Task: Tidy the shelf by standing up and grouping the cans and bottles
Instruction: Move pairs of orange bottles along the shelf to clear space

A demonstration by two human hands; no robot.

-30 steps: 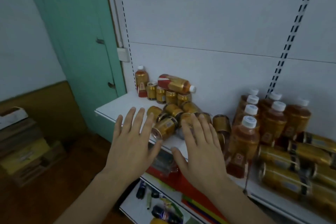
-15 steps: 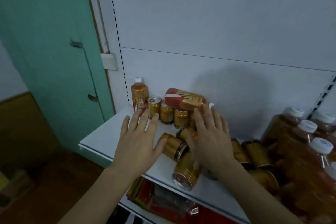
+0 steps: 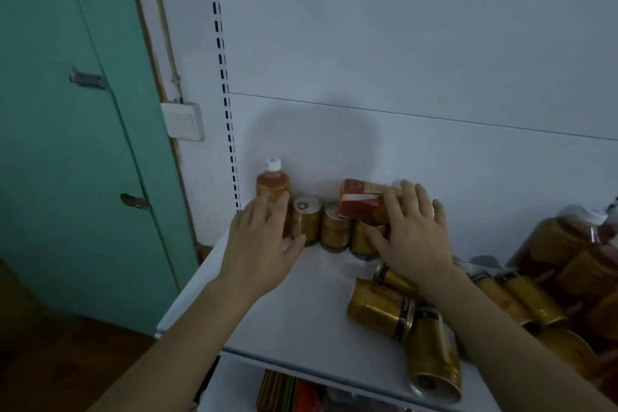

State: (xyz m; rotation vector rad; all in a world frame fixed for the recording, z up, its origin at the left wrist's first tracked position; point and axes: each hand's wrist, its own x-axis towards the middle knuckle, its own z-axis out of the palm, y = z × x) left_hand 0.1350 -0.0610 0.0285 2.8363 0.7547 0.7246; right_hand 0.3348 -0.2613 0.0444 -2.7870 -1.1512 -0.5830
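A white shelf [image 3: 294,304] holds gold cans and amber bottles. At the back left one bottle [image 3: 272,182] with a white cap stands upright, beside three standing cans [image 3: 334,227]. A red-labelled bottle [image 3: 359,199] lies sideways on top of those cans. My right hand [image 3: 413,231] lies over its right half, fingers spread and thumb down by a can. In front of the upright bottle and the first can is my left hand [image 3: 261,244], open and holding nothing. Several cans [image 3: 379,308] lie toppled at the front right, one [image 3: 433,354] at the shelf edge.
More amber bottles [image 3: 568,244] and fallen cans crowd the right end of the shelf. A teal door [image 3: 67,144] and a wall switch [image 3: 182,120] are to the left. Coloured goods [image 3: 284,391] sit on the shelf below.
Both hands have reached further back: the left to the upright bottle and first can, the right up onto the lying red-labelled bottle. The camera has moved closer.
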